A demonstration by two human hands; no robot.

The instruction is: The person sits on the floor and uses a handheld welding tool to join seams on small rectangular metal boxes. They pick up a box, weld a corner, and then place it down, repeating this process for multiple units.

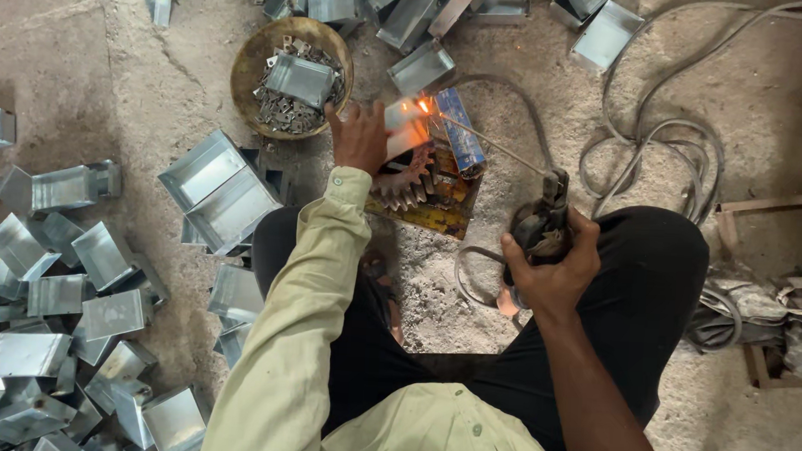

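Note:
My right hand (553, 265) grips a dark welding electrode holder (544, 219). A thin rod (492, 146) runs from it up and left to a bright orange spark (423, 105). My left hand (362, 134) rests on a small sheet-metal box (404, 127) and steadies it where the spark burns. Under the box lie a rusty toothed gear (406, 185) and a yellow metal plate (436, 216). I sit on the floor, legs apart, in dark trousers and a pale green shirt.
A round metal bowl (248, 62) holds small metal clips and one box. Piles of grey sheet-metal boxes lie at the left (59, 299) and along the top (412, 16). Grey cables (661, 143) loop on the concrete at right, beside rags (781, 309).

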